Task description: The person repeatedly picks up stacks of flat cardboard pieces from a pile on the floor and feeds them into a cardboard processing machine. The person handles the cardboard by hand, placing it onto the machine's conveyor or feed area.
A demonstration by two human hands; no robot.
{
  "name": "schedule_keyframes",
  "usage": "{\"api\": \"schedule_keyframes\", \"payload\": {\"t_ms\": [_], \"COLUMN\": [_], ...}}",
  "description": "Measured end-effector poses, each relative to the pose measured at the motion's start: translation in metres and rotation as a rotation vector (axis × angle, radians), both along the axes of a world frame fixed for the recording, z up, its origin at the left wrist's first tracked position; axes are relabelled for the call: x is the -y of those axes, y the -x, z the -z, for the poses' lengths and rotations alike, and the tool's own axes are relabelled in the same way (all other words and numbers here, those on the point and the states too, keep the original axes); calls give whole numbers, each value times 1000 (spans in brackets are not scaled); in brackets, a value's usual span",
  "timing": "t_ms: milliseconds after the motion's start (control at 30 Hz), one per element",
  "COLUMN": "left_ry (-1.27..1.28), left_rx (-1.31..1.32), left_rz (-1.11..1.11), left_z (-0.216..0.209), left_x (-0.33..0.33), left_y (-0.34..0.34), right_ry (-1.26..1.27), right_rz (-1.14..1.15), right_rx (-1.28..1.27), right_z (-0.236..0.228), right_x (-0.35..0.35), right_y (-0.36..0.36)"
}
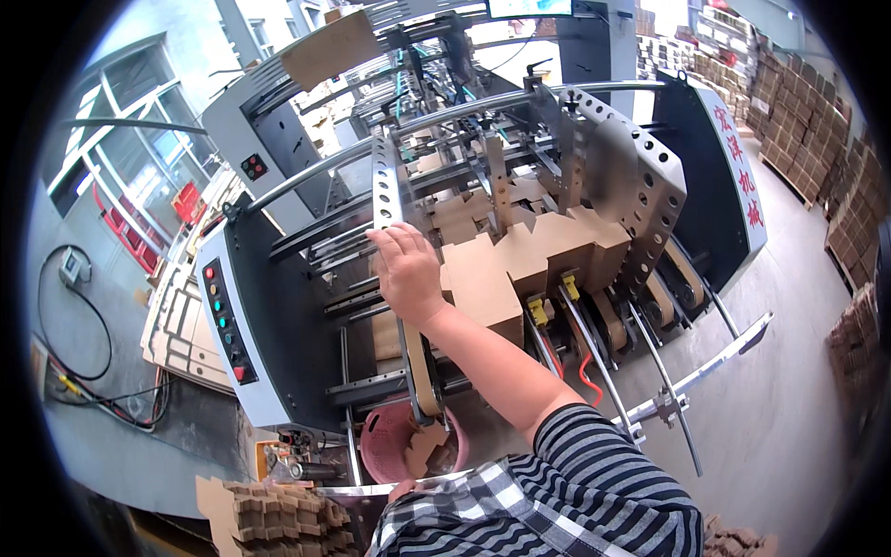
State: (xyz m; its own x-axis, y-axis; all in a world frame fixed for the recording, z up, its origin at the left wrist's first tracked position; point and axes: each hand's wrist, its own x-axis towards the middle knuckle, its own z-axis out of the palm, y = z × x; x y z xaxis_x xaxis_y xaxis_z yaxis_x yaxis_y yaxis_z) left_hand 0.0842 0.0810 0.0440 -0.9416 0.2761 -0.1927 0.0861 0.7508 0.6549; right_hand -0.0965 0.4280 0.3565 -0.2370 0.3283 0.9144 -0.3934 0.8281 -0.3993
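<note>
My right hand (406, 275) reaches across from the right, back of the hand up. Its fingers are bent slightly and rest at the lower end of a perforated metal guide bar (381, 181), beside the brown cardboard blanks (483, 283). I see nothing held in it; the palm side is hidden. The blanks stand packed in the machine between this bar and a wider perforated guide plate (661, 181). Only a small bit of my left hand (401, 489) shows, low by my checkered apron; its fingers are hidden.
A pink basket (385, 444) with cardboard scraps stands below the belts. A control panel (223, 320) with buttons is on the left housing. Metal rods (664, 357) jut toward me at right. Stacked cardboard pieces (278, 515) lie lower left; bundled pallets (803, 125) stand far right.
</note>
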Motion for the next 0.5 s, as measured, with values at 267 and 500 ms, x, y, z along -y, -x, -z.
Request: {"api": "schedule_keyframes", "payload": {"t_ms": [267, 500], "left_ry": [11, -12], "left_rx": [15, 21], "left_rz": [-44, -50], "left_z": [-2, -9], "left_x": [-9, -16], "left_y": [-13, -10], "right_ry": [-28, -4], "right_rz": [-13, -60], "right_rx": [40, 31], "right_z": [2, 2], "right_x": [-2, -2], "right_y": [2, 1]}}
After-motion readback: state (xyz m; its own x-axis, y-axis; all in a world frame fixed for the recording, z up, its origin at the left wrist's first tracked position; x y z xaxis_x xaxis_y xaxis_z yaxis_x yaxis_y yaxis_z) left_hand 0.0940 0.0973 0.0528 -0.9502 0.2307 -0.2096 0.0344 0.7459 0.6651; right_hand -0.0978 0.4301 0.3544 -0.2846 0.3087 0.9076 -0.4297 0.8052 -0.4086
